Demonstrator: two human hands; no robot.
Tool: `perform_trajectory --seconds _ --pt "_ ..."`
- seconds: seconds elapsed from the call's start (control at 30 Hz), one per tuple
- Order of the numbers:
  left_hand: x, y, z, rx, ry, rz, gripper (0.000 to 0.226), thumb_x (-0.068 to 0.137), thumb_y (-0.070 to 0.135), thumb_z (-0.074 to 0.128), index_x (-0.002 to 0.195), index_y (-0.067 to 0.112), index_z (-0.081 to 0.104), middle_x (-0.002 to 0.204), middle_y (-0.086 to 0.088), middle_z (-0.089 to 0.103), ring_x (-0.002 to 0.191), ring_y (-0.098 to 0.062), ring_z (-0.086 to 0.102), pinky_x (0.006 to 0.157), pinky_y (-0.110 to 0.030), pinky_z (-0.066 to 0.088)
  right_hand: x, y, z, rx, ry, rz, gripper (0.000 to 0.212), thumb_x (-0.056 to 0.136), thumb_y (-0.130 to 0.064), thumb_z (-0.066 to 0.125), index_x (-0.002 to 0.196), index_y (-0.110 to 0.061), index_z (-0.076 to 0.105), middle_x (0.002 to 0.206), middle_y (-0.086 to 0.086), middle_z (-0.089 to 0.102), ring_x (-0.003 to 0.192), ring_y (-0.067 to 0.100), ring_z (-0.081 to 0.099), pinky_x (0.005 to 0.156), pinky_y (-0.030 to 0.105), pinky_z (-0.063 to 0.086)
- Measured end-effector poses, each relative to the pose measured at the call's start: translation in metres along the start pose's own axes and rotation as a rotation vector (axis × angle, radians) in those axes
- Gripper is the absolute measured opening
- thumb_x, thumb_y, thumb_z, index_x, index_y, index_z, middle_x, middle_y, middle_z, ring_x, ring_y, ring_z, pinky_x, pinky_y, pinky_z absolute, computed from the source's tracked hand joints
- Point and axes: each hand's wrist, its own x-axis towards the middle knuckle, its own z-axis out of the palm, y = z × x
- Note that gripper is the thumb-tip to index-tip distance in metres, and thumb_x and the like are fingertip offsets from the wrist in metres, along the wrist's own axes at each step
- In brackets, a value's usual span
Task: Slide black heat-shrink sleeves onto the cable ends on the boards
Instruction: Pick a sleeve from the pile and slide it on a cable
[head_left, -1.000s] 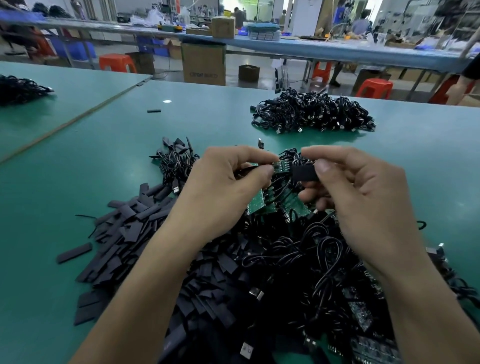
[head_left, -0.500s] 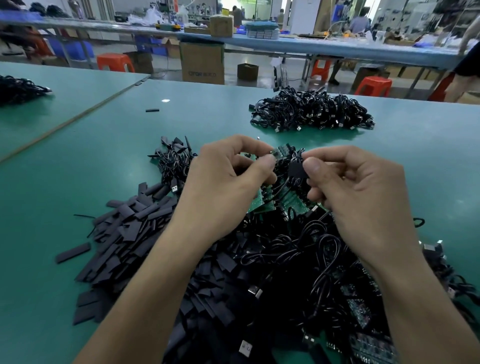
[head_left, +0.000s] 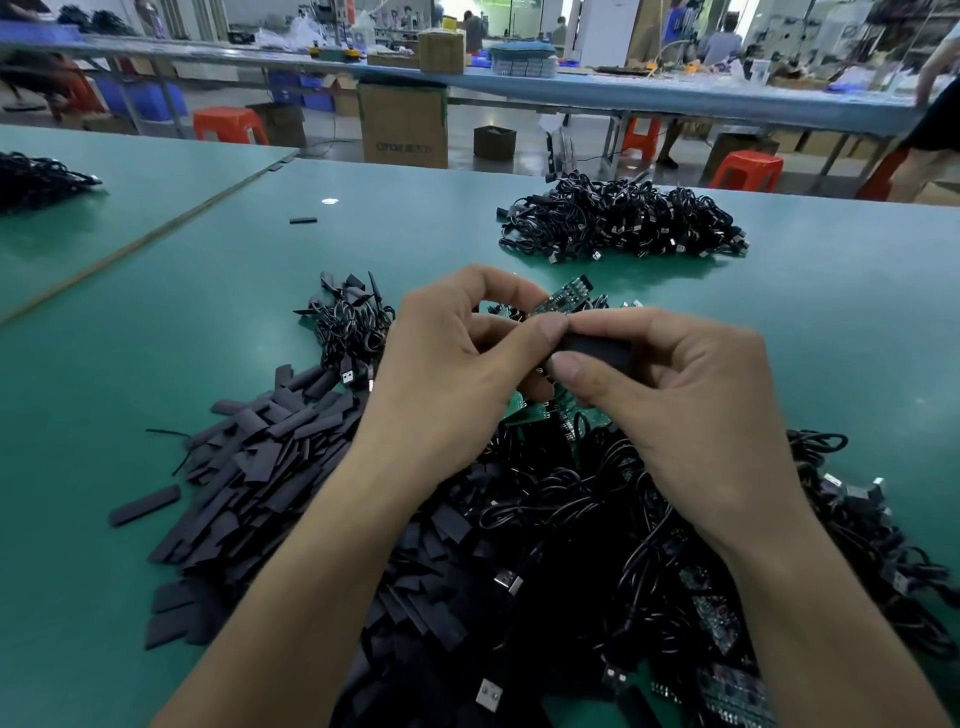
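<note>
I record the right hand (head_left: 691, 410) pinching a black heat-shrink sleeve (head_left: 597, 349) between thumb and forefinger, with the remaining fingers curled underneath. The left hand (head_left: 447, 374) is closed as well. Its thumb tip presses against the left end of the sleeve, and its fingers curl round a green board (head_left: 563, 299), whose far end juts out past the knuckles, tilted up to the right. The two hands meet at the centre of the scene, raised above the stock on the table. The sleeve lies roughly level between them, just on the near side of the board. I cannot tell whether a cable end has entered the sleeve, because the fingers cover the joint.

Below the hands I note more green boards (head_left: 524, 413) at the far edge of a large heap of black cables (head_left: 571, 519). The heap spreads toward the near right and shows USB plugs and further boards. Touching it on the left is a pile of loose sleeves (head_left: 270, 467), flat and dark, with one stray piece (head_left: 144, 505) lying apart at its left edge. A small tangle of cables (head_left: 353, 322) sits just left of the left hand. A separate cable pile (head_left: 623, 221) lies well apart on the far right of the green table (head_left: 156, 338). One lone sleeve (head_left: 303, 220) rests far left of that pile.
</note>
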Motion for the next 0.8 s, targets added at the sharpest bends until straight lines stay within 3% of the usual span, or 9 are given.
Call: perform_trajectory --seconds 0.17,0.47,0.8 --pt "0.004 -0.004 -0.007 -0.019 0.044 -0.055 0.004 0.093 0.027 0.07 0.094 0.027 0.067 0.075 0.003 0.076 0.056 -0.01 0.069 0.051 -0.016 0.047 0.002 0.0 -0.008 -0.077 0.106 -0.012 0.024 0.071 -0.035 0.08 0.094 -0.032 0.075 0.083 -0.016 0.077 0.067 0.007 0.073 0.064 0.013 0.053" --pt "0.003 -0.003 -0.008 0.011 -0.008 -0.035 0.005 0.088 0.024 0.076 0.088 0.029 0.075 0.072 0.003 0.076 0.052 -0.004 0.06 0.053 -0.015 0.048 0.002 -0.001 -0.014 -0.083 0.226 -0.089 0.023 0.075 -0.025 0.08 0.097 -0.023 0.074 0.085 -0.015 0.077 0.07 0.009 0.074 0.064 0.013 0.055" --pt "0.001 0.002 -0.005 0.031 -0.037 -0.039 0.004 0.087 0.024 0.075 0.087 0.027 0.075 0.069 0.005 0.075 0.052 -0.002 0.06 0.053 -0.012 0.047 0.001 0.001 -0.014 -0.177 0.239 -0.132 0.019 0.077 -0.028 0.081 0.094 -0.029 0.075 0.088 -0.017 0.076 0.074 0.005 0.074 0.068 0.017 0.057"
